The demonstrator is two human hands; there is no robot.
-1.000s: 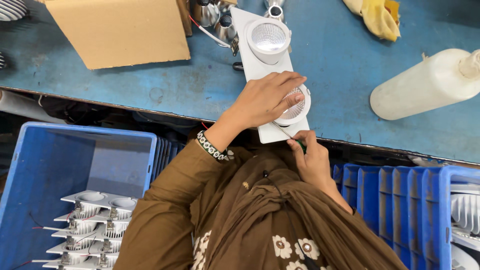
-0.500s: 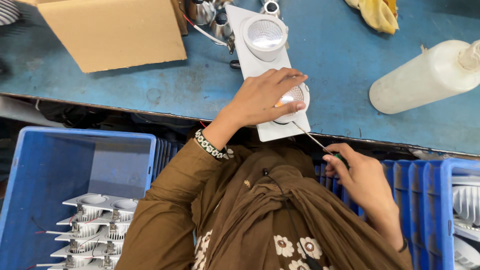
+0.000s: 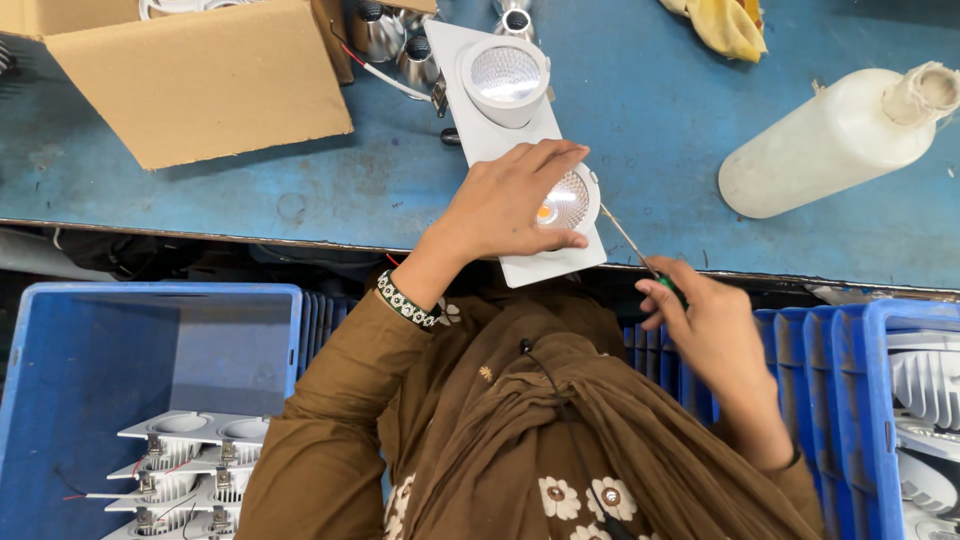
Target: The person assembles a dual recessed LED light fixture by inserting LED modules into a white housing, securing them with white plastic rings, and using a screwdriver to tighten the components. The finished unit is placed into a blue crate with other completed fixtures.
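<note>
Two hands at work on one piece. Left hand [image 3: 505, 205] laid over the near lamp [image 3: 568, 200] of a white twin-lamp fixture [image 3: 545, 265], fingers [image 3: 550, 160] curved loosely round the lamp's rim, thumb on the near side; a pressing, steadying hold rather than a tight grip. Right hand [image 3: 705, 320] closed round the green handle of a thin screwdriver [image 3: 625, 235], shaft slanting up toward the fixture's right edge, tip at or just beside the lamp rim; contact not clear enough to call.

Fixture lying on the blue worktop [image 3: 650, 120], near end overhanging the front edge. Far lamp [image 3: 503, 80] uncovered, facing up.

Judged step: fastening or adjusting at the near lamp, plate held down meanwhile. Likely needs for any next move: tip seated squarely, left-hand pressure kept so the overhanging plate cannot tip.

Packages and labels:
- Cardboard box [image 3: 200, 85], plain brown, open flap, far left of worktop; no label visible.
- White plastic bottle [image 3: 820, 145], lying on its side at right, neck wrapped in pale tape or paper; no label on the side showing.
- Yellow cloth [image 3: 725, 25] at the far edge.
- Blue crate [image 3: 100, 340] below left, holding stacked white fixtures [image 3: 180, 460]; second blue crate [image 3: 850, 350] below right, contents only partly seen.
</note>
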